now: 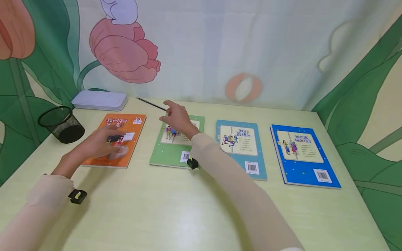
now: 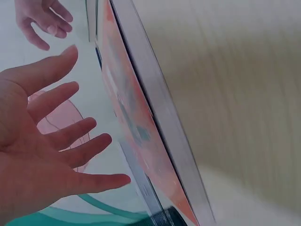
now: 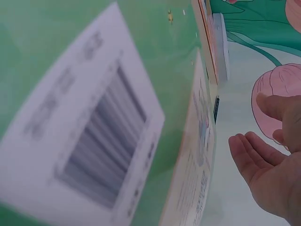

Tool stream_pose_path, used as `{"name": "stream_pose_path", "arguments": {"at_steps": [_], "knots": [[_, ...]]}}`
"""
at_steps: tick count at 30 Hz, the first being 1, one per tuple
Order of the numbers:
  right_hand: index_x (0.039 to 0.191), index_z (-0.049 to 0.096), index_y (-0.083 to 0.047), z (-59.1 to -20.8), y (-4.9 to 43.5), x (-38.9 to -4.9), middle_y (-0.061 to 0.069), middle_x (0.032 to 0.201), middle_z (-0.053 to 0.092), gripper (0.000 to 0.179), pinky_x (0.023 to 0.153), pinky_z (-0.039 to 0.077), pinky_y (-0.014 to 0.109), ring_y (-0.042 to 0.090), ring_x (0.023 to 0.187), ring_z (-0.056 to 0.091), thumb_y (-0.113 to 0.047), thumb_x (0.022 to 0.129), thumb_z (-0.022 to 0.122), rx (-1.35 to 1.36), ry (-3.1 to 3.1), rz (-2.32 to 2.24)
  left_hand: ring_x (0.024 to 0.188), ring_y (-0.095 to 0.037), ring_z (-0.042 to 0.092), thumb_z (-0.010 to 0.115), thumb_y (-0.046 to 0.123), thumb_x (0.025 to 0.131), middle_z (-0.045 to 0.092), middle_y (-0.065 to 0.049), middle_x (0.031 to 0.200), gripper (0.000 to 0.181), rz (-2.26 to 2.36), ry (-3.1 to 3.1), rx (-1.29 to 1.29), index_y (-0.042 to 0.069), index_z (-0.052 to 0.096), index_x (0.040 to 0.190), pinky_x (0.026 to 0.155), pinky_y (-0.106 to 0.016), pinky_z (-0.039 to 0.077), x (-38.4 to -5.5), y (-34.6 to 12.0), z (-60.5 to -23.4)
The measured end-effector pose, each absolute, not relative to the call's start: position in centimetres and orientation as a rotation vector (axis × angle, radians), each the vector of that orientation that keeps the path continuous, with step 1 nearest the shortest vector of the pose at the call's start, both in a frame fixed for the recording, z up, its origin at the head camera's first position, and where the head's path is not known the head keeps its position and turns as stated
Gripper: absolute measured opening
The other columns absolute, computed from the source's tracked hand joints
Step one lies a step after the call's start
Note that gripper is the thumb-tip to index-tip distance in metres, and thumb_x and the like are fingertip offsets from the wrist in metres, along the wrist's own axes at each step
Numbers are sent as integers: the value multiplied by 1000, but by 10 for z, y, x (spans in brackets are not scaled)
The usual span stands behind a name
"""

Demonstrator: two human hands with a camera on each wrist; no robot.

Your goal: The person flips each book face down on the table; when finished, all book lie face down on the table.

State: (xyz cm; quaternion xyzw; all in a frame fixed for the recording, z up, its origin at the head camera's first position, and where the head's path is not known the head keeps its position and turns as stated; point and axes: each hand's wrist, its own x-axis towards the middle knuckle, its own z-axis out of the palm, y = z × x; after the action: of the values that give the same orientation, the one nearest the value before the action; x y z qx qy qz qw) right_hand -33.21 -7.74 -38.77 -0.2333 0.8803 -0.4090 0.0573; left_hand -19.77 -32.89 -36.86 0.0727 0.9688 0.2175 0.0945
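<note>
My left hand (image 1: 98,143) hovers over the orange book (image 1: 135,125), covering part of its cover. In the left wrist view its fingers (image 2: 61,136) are spread and hold nothing. My right hand (image 1: 179,120) is above the green book (image 1: 166,153), thumb and fingers apart. A thin dark pencil or pen (image 1: 150,103) lies behind the books, its near end meeting the right fingertips in the head view. The right wrist view shows this dark stick (image 3: 216,109) apart from the right hand (image 3: 273,174), past the green book's far edge.
A light blue book (image 1: 238,139) and a dark blue book (image 1: 301,153) lie to the right in the same row. At the left are a black mesh pen cup (image 1: 62,127) and a white case (image 1: 99,100). A patterned curtain (image 1: 201,52) hangs behind the table.
</note>
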Motion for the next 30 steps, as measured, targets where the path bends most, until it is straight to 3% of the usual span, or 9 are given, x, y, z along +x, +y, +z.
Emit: {"name": "stream_pose_path", "arguments": {"at_steps": [6, 13, 23, 30], "knots": [[153, 39, -16, -390, -92, -334, 15, 139, 59, 72, 102, 50, 34, 25, 126, 57, -26, 92, 74, -758, 2614, -1222, 133, -62, 30, 83, 22, 81, 26, -41, 151, 75, 591, 2803, 261, -5, 50, 142, 104, -75, 33, -189, -350, -379], [155, 35, -19, -396, -111, -331, 12, 144, 55, 75, 103, 50, 33, 23, 131, 55, -27, 91, 74, -805, 2592, -1206, 136, -64, 21, 90, 39, 69, 18, -41, 154, 97, 518, 2726, 225, 3, 46, 147, 103, -78, 30, -181, -356, -387], [157, 30, -23, -399, -128, -329, 2, 158, 43, 84, 105, 49, 30, 18, 141, 47, -26, 88, 78, -872, 2570, -1130, 135, -62, 23, 92, 38, 68, 21, -41, 153, 97, 458, 2739, 234, 4, 47, 147, 103, -77, 33, -185, -353, -387], [159, 27, -25, -403, -132, -331, -3, 162, 37, 88, 114, 41, 33, 19, 145, 41, -27, 87, 79, -857, 2567, -1055, 137, -62, 20, 92, 39, 67, 19, -39, 154, 98, 471, 2732, 204, 7, 47, 148, 102, -77, 33, -186, -351, -387]]}}
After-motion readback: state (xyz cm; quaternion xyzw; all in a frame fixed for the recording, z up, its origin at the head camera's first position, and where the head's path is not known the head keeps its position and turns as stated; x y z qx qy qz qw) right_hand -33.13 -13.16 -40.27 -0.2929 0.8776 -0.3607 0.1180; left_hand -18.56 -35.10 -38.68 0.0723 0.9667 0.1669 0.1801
